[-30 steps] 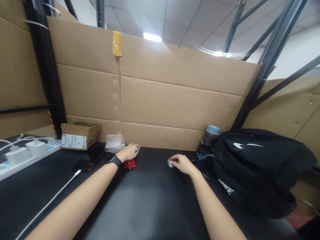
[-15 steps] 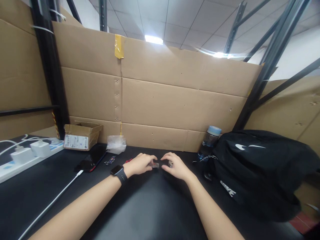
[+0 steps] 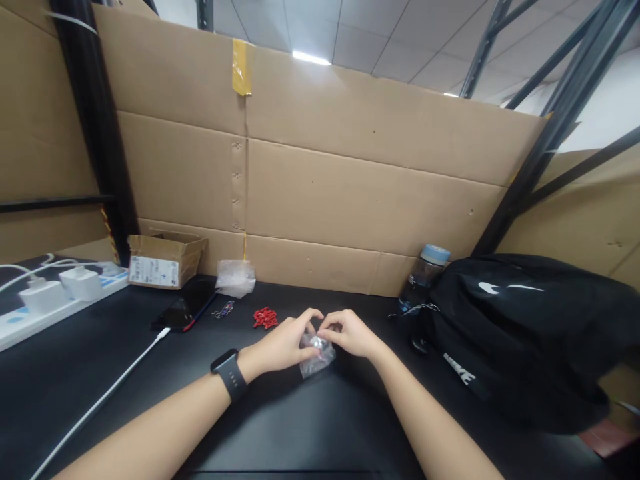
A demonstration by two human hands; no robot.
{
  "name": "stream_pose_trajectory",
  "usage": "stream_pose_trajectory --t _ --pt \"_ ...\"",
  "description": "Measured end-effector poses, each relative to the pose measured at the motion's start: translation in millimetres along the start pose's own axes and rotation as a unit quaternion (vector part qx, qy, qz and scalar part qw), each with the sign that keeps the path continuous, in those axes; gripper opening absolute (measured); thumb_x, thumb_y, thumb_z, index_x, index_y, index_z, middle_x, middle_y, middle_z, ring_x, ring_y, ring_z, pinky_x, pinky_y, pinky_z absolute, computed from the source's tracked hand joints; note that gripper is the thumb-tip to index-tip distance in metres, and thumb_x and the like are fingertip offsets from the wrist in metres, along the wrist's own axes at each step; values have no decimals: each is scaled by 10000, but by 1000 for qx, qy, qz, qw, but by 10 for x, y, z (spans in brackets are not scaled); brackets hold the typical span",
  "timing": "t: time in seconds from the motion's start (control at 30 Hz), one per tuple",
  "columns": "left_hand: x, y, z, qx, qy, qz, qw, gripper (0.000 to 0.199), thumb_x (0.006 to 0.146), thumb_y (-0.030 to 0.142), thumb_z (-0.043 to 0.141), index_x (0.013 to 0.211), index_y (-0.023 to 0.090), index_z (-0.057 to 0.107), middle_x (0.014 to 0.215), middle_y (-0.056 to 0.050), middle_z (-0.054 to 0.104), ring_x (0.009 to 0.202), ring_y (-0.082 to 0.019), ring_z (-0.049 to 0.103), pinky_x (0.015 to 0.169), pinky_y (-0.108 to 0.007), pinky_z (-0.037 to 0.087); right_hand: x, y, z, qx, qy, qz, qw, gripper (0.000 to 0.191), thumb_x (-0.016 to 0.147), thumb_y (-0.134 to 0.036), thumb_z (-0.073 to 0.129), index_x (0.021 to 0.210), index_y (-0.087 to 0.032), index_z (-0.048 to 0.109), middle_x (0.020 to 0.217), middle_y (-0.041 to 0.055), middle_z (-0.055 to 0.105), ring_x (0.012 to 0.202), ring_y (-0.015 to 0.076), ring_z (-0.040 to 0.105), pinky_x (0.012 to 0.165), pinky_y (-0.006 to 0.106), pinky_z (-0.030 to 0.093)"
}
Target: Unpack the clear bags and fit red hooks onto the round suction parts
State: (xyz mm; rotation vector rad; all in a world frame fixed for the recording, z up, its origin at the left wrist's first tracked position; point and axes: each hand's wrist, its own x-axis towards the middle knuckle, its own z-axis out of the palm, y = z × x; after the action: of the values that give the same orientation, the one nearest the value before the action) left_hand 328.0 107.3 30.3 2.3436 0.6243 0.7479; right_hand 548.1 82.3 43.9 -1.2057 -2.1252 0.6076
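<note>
A small clear plastic bag (image 3: 318,360) with something shiny in it is between my hands, over the black table (image 3: 280,413). My left hand (image 3: 290,341), with a dark watch on the wrist, grips the bag's left side between thumb and fingers. At the bag's top right edge, my right hand (image 3: 349,333) pinches with thumb and fingertips together. A pile of small red pieces (image 3: 265,318) lies just behind my left hand. Farther left is a small cluster of purplish and metallic pieces (image 3: 225,309).
At the back left stand an open cardboard box (image 3: 155,270) and a folded clear bag (image 3: 236,278). A phone (image 3: 185,305) with a white cable lies beside a power strip (image 3: 60,300). On the right are a bottle (image 3: 423,277) and a black backpack (image 3: 520,340).
Both hands have come together on the clear bag, which now shows more fully and nearer to me. The red pile is uncovered. The view has tilted down slightly.
</note>
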Motion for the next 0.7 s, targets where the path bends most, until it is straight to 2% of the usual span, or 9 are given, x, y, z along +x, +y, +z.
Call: stream_pose_trajectory --t 0.1,0.2,0.37,0.47,0.7 --pt "-16 4 35 7 0 -8 1000 860 676 234 796 1427 275 377 1038 -40 701 884 -232 678 777 -294 490 5 18 -23 48 31 29 998 222 866 -381 687 844 -169 747 722 19 702 619 139 589 596 241 431" --pt "-15 -7 63 -1 15 -17 1000 972 660 185 781 1493 291 291 1009 -33 702 868 -231 682 775 -295 495 14 -15 -67 92 75 24 993 232 869 -386 680 837 -161 729 758 29 701 657 150 614 629 253 467" --pt "9 -84 122 -10 29 -32 999 1039 666 144 764 1534 292 213 851 14 697 731 -192 668 725 -276 495 7 -62 -151 127 91 11 988 247 872 -385 678 787 -160 738 770 47 712 725 181 667 706 285 520" --pt "14 -111 139 -17 26 -36 999 1041 687 110 727 1550 282 171 777 38 684 692 -176 660 691 -255 483 3 -46 -167 130 101 16 986 246 854 -385 698 768 -160 747 757 49 711 711 183 671 702 292 529" --pt "12 -98 135 -30 33 -35 998 1002 708 136 710 1547 264 178 787 34 687 698 -171 659 678 -248 474 6 -58 -163 133 116 17 984 263 842 -404 702 759 -160 753 727 41 694 659 168 633 669 291 513"
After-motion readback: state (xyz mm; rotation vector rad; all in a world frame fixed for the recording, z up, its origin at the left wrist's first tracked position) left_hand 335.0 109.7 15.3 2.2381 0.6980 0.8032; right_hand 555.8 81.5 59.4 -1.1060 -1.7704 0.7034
